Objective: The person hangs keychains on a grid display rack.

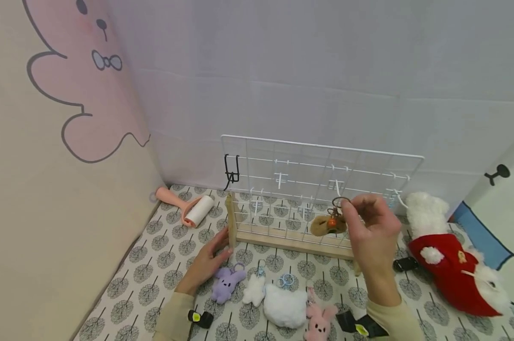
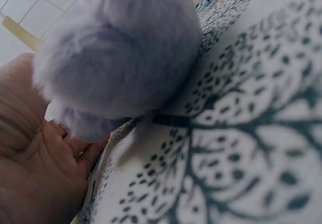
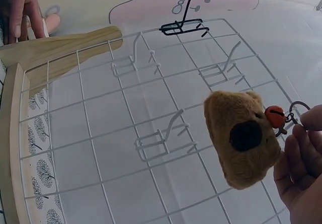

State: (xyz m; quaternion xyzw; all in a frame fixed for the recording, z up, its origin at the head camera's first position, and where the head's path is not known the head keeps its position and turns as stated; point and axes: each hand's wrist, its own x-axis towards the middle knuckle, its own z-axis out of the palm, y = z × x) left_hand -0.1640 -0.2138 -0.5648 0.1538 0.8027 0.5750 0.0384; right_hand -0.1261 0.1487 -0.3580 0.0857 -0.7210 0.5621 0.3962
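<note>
My right hand (image 1: 374, 227) pinches the ring of a brown plush keychain (image 3: 241, 141) between thumb and fingers. An orange bell (image 3: 274, 117) hangs by the ring, and the plush dangles in front of a white wire grid rack (image 1: 278, 227), close to a white hook (image 1: 338, 188). My left hand (image 1: 207, 260) rests against the wooden side post (image 1: 231, 218) at the rack's left end, its fingers fairly straight. A purple plush bunny (image 1: 226, 285) lies just beside that hand and fills much of the left wrist view.
A white plush (image 1: 254, 290), a fluffy white pouch (image 1: 285, 306) and a pink bunny (image 1: 319, 322) lie in front of the rack. A black hook (image 1: 232, 176) hangs upper left. Behind left is a lint roller (image 1: 184, 206); at right, a red-and-white plush (image 1: 448, 265).
</note>
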